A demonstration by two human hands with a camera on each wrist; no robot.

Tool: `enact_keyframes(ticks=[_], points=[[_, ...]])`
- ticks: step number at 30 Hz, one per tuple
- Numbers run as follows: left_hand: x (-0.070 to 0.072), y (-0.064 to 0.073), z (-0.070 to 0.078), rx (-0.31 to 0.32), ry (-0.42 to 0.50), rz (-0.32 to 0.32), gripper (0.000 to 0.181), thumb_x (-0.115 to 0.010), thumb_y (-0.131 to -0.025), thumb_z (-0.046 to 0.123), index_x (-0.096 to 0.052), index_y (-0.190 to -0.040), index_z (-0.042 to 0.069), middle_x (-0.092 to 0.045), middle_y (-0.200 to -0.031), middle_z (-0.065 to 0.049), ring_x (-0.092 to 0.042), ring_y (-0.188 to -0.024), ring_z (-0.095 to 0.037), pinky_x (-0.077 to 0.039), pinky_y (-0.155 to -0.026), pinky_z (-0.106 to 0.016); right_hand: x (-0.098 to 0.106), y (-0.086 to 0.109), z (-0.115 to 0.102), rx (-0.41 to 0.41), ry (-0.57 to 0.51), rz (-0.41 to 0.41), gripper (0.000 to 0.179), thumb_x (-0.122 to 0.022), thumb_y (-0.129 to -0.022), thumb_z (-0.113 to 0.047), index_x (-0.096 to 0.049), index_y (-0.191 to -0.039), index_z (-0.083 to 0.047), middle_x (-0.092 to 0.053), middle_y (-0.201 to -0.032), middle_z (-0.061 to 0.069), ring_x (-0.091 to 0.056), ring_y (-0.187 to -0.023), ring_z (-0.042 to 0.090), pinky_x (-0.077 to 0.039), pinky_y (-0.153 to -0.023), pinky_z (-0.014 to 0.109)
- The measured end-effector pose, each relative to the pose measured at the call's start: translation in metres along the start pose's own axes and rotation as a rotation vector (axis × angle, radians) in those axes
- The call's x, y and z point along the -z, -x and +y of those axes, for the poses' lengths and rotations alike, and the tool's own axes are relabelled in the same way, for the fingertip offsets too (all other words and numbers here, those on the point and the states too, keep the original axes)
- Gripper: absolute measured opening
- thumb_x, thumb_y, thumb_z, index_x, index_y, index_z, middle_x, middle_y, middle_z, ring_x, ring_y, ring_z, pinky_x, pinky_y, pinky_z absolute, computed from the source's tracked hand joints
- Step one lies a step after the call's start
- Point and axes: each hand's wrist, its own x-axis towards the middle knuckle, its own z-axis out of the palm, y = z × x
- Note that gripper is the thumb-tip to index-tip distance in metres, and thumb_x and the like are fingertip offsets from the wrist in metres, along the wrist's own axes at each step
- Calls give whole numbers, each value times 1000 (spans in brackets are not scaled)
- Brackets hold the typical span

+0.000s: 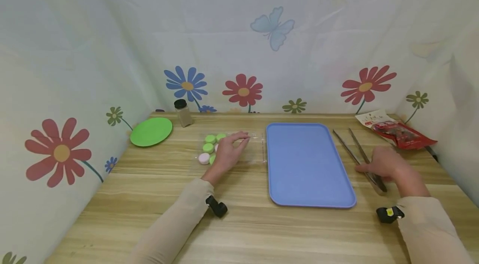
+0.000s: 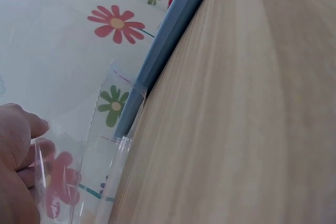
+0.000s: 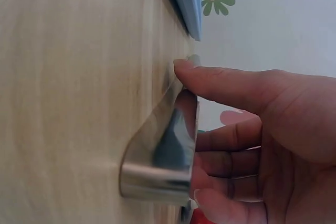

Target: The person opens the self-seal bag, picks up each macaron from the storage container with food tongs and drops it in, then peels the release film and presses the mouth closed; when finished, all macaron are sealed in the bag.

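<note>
My left hand (image 1: pixel 228 154) reaches over a clear plastic box (image 1: pixel 256 151) holding green macarons (image 1: pixel 208 148) and pale pink macarons (image 1: pixel 203 158). In the left wrist view, curled fingers (image 2: pixel 42 153) and the thumb meet an edge of the clear plastic; part of the hand is cut off. On the right side of the table lie metal tongs (image 1: pixel 351 151), their tips pointing away from me. My right hand (image 1: pixel 389 166) grips them near the bent end, thumb on one side and fingers on the other, as the right wrist view shows close up.
A blue tray (image 1: pixel 307 164) lies between the box and the tongs. A red and white snack bag (image 1: pixel 396 131) is at the back right. At the back left are a green plate (image 1: pixel 151 132) and a jar with a black lid (image 1: pixel 183 113). A flowered curtain (image 1: pixel 209 39) hangs behind.
</note>
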Motion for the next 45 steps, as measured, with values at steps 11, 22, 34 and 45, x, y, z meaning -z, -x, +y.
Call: enact_keyframes(ticks=[11,22,34,45], points=[[-1,0,2,-18,-8,6,18,-67,-98,17,-76,-109,7,-69,-123,-11,-58,-126,-28,-44,-108,-41,23,6,-37,87,30,180,45,-64,-96,-42,-70,-76,-2,-56,-59,-2,-50,-56,17,-39,-50,33],[0,2,-1,-7,9,3,19,-67,-98,18,-75,-109,4,-69,-123,-13,-58,-126,-29,-44,-108,-42,-4,-15,-156,392,-318,237,26,-66,-98,-21,-72,-110,2,-72,-80,6,-65,-67,22,-54,-57,32],[3,-1,2,-31,36,30,16,-69,-96,15,-76,-108,5,-70,-121,-15,-59,-124,-34,-43,-108,-44,-82,-32,-242,170,-1107,-320,66,-59,-100,-12,-23,-152,8,-69,-110,28,-65,-65,17,-60,-60,32],[7,-1,5,20,2,14,17,-67,-98,18,-76,-110,10,-69,-125,-8,-60,-124,-22,-45,-107,-37,-99,-32,-249,159,-1394,-522,55,-50,-103,-7,-27,-149,12,-50,-139,34,-71,-89,23,-60,-80,37]])
